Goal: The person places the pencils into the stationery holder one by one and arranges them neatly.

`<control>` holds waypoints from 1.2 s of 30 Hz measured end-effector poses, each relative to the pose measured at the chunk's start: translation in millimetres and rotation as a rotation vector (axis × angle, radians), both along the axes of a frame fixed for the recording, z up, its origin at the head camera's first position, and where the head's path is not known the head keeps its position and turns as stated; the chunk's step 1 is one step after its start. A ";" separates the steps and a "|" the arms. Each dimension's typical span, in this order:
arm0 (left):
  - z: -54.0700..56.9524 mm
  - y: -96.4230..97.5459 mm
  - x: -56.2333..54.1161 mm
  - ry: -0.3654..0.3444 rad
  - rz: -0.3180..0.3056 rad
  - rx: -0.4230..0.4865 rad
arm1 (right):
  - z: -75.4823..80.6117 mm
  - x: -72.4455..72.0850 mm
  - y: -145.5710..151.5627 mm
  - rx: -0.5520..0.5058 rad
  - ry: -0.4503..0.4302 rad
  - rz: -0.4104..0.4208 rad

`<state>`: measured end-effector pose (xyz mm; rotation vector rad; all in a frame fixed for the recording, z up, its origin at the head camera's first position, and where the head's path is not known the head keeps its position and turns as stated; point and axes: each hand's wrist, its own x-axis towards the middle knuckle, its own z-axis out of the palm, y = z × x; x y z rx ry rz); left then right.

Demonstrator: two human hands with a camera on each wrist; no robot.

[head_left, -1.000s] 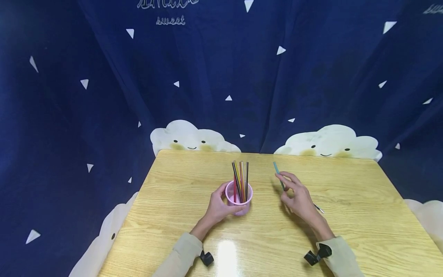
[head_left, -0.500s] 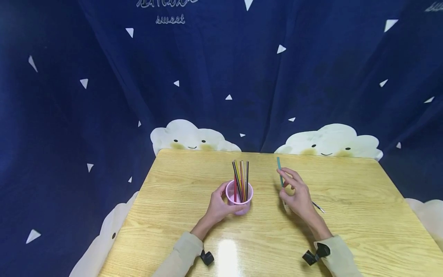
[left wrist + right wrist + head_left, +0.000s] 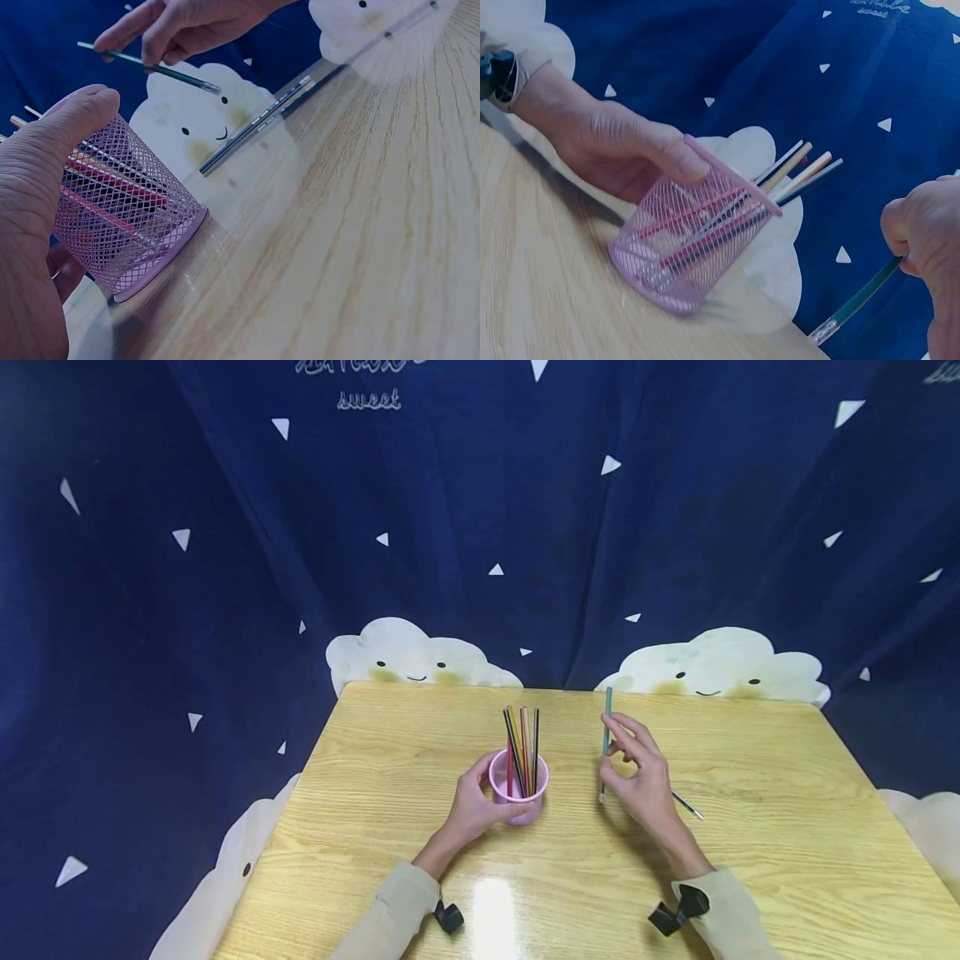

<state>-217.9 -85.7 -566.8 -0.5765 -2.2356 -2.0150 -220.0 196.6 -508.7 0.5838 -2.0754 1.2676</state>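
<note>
A pink mesh pencil cup [image 3: 517, 810] stands on the table with several pencils [image 3: 522, 743] leaning inside it. My left hand [image 3: 476, 806] grips the cup around its side, thumb in front, as the left wrist view also shows. To the right of the cup, my right hand [image 3: 641, 777] pinches a teal pencil [image 3: 608, 706] above the table. That pencil is nearly upright, with its metal-banded eraser end [image 3: 825, 331] pointing down. Another dark pencil [image 3: 251, 127] lies on the table beyond the right hand, partly hidden by it in the head view.
The light wooden table [image 3: 375, 727] ends at a dark blue curtain [image 3: 450, 527] with white triangles and smiling clouds [image 3: 712, 660]. A black wrist camera [image 3: 450, 918] sits at the left sleeve, another [image 3: 667, 918] at the right.
My right hand has shifted slightly, and the teal pencil in it has turned from slanted to nearly upright. The left hand and the cup have stayed in place.
</note>
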 end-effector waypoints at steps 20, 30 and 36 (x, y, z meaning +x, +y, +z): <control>-7.5 -3.1 -3.1 0.015 -0.006 -0.009 | 53.2 10.3 -62.9 -0.341 0.088 0.145; -5.5 -2.5 -1.9 0.024 -0.014 0.012 | 49.8 7.7 -82.0 -0.336 0.105 0.124; -4.8 -3.6 -2.4 0.014 -0.002 -0.034 | 42.4 7.4 -85.8 -0.257 0.139 0.085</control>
